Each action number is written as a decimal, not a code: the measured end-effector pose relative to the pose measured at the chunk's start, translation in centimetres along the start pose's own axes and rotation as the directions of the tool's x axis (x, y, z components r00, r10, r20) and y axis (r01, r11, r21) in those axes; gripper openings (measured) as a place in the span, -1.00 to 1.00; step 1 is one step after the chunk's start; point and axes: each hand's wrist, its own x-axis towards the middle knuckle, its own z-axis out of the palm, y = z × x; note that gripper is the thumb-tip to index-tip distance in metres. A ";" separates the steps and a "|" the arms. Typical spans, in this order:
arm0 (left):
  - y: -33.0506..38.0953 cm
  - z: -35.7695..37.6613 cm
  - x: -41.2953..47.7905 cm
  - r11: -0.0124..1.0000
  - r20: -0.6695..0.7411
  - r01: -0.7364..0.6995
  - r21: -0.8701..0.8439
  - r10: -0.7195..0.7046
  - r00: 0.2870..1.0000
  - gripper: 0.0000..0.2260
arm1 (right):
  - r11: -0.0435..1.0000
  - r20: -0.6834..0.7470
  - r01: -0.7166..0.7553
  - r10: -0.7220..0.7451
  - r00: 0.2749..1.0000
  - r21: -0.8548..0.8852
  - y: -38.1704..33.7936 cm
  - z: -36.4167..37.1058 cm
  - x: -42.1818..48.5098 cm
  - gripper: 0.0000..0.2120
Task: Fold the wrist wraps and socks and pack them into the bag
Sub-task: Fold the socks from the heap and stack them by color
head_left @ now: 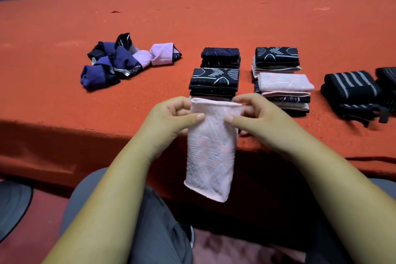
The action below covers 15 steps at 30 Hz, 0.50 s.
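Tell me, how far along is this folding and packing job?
Done: stacks of folded socks and folded black striped wraps lie on the red table. In hand: the left hand and right hand pinch a pink sock by its top edge, hanging down. Left: the loose purple and pink pile, and all the packing; no bag is in view.

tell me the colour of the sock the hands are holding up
Pale pink sock with faint raised line patterns, seen in the head view.
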 end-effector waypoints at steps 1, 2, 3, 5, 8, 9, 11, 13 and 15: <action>0.0 0.1 0.1 1.000 -0.020 0.001 -0.030 -0.002 1.000 -0.92 | 0.999 -0.010 -0.036 0.036 0.999 0.017 0.1 0.4 0.0 -0.70; 0.1 0.1 0.1 0.999 -0.031 0.006 -0.043 -0.008 0.999 -0.94 | 0.998 -0.024 -0.053 0.054 0.998 0.041 0.0 0.7 0.0 -0.77; -0.1 0.0 0.2 0.999 -0.036 0.009 -0.039 -0.010 0.999 -0.92 | 0.996 -0.047 -0.054 0.057 0.997 0.069 0.1 0.8 0.0 -0.83; -0.1 0.0 0.2 0.999 -0.034 0.024 -0.028 -0.025 0.999 -0.86 | 0.995 -0.093 -0.026 0.035 0.995 0.099 0.1 1.0 0.0 -0.89; 0.3 0.2 -0.1 0.998 -0.019 0.034 -0.048 -0.035 0.999 -0.82 | 0.994 -0.116 0.044 -0.032 0.993 0.102 -0.1 1.2 0.0 -0.84; 0.3 0.2 -0.1 0.999 -0.007 0.032 -0.041 -0.032 0.999 -0.81 | 0.992 -0.112 0.063 -0.051 0.992 0.107 0.0 1.3 0.0 -0.84; 0.1 0.0 -0.1 1.000 0.018 0.030 -0.008 -0.030 0.999 -0.81 | 0.990 -0.121 0.100 -0.087 0.989 0.103 0.2 1.5 0.0 -0.86; -0.2 0.0 0.0 0.997 0.052 0.045 0.068 -0.048 0.997 -0.74 | 0.987 -0.157 0.138 -0.125 0.980 0.077 0.6 1.5 0.1 -0.89; -0.5 0.1 0.1 0.992 0.037 0.056 0.111 -0.060 0.997 -0.72 | 0.985 -0.156 0.142 -0.126 0.980 0.096 0.4 1.6 0.1 -0.93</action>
